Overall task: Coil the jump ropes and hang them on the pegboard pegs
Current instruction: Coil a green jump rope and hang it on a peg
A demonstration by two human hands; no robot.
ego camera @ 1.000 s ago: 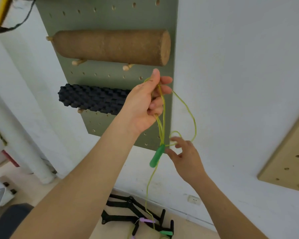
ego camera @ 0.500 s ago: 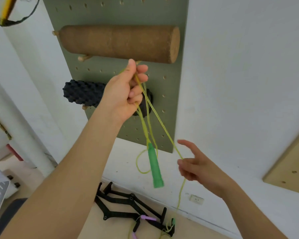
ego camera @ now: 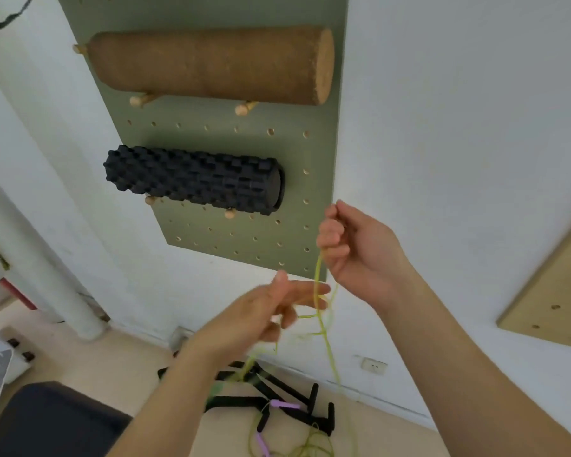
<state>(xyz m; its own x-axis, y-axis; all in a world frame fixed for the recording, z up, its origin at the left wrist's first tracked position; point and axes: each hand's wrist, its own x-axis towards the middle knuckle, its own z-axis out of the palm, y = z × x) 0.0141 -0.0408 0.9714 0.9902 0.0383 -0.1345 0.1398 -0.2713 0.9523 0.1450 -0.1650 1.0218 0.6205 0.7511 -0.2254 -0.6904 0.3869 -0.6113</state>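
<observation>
A thin yellow-green jump rope (ego camera: pixel 317 291) hangs between my two hands in front of the green pegboard (ego camera: pixel 244 252). My right hand (ego camera: pixel 353 245) is raised by the board's lower right corner and grips the rope in a fist. Below and to its left, my left hand (ego camera: pixel 271 311) is blurred; its fingers hold several rope strands. From it the rope trails down to a blurred green handle (ego camera: pixel 216 389). More rope lies piled on the floor (ego camera: pixel 310 446).
On the pegboard's pegs rest a cork roller (ego camera: pixel 211 61) and a black foam roller (ego camera: pixel 192 176). A black folding frame (ego camera: pixel 294 400) and a purple-handled rope (ego camera: pixel 284 405) lie on the floor. A wooden pegboard (ego camera: pixel 557 291) hangs at right, a dark seat (ego camera: pixel 47 420) sits bottom left.
My left hand has dropped from in front of the rollers to below the board. My right hand has risen and closed on the rope. The green handle now hangs lower.
</observation>
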